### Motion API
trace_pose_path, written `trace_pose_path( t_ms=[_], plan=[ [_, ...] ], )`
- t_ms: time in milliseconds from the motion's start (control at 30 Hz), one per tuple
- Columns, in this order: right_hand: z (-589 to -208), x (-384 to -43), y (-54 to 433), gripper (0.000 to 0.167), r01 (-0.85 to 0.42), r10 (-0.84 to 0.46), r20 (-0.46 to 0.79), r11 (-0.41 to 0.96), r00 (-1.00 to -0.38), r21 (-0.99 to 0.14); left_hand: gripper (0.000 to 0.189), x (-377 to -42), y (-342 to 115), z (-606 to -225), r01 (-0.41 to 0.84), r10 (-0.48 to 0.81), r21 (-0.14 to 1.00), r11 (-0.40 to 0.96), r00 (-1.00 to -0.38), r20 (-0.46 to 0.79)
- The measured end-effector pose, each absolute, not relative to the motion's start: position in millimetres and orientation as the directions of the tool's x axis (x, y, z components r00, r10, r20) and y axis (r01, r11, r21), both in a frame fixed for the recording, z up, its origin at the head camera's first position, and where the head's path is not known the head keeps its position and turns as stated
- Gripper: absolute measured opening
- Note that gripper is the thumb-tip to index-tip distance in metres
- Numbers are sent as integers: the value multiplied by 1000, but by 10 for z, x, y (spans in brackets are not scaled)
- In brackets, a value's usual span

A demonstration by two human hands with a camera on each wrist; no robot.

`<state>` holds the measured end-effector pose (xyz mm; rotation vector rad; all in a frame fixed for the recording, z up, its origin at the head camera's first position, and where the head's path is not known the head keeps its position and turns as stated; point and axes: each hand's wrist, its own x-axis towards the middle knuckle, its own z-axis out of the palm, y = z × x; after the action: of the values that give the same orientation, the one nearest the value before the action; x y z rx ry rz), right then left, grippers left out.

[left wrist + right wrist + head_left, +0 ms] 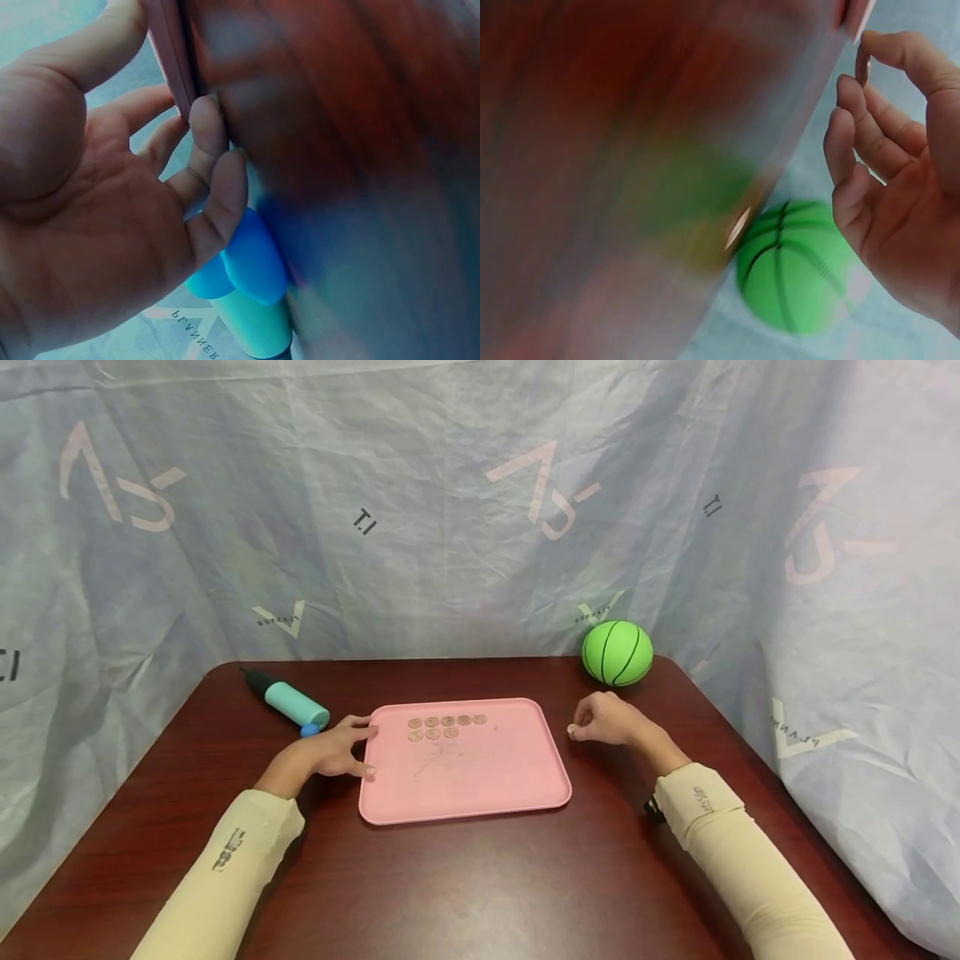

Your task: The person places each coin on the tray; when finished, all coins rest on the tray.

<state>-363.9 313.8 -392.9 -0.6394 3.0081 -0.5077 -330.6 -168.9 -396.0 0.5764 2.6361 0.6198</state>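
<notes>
Several coins (pixel 448 721) lie in a back row on the pink tray (pixel 487 785), with three more lined up in front of them. My left hand (pixel 335 750) rests at the tray's left edge, thumb and fingers spread along the rim. In the left wrist view, the tray's side (pixel 171 60) runs past that thumb and the fingertips. Off the tray's right side, my right hand (pixel 611 720) pinches a coin (pixel 863 66) between thumb and forefinger, its other fingers loosely bent.
Another coin (pixel 738 229) lies on the table near the green ball (pixel 617 653) at the back right. A turquoise cylinder with a black tip (pixel 296 704) and a blue knobbed end (pixel 310 729) lies left of the tray. A printed cloth (pixel 450 527) hangs behind the table.
</notes>
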Motion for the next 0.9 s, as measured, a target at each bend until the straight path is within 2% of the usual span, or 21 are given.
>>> trace_pose_path(
  t_ms=[233,567,900],
  plan=[
    [-3870,-3637,2626,16,-426,-442,40,832,-896,-356,86,-3312,-1690,-3977,304,466,485,820,-846,-257],
    [-3879,-3692,2131,16,-475,-504,-56,840,-862,-262,87,-3319,-1676,-3970,289,454,482,827,-850,-268],
    [-3811,-3791,1810,16,-484,-515,-108,846,-850,-223,86,-3316,-1685,-3968,293,457,483,825,-849,-266]
  ],
)
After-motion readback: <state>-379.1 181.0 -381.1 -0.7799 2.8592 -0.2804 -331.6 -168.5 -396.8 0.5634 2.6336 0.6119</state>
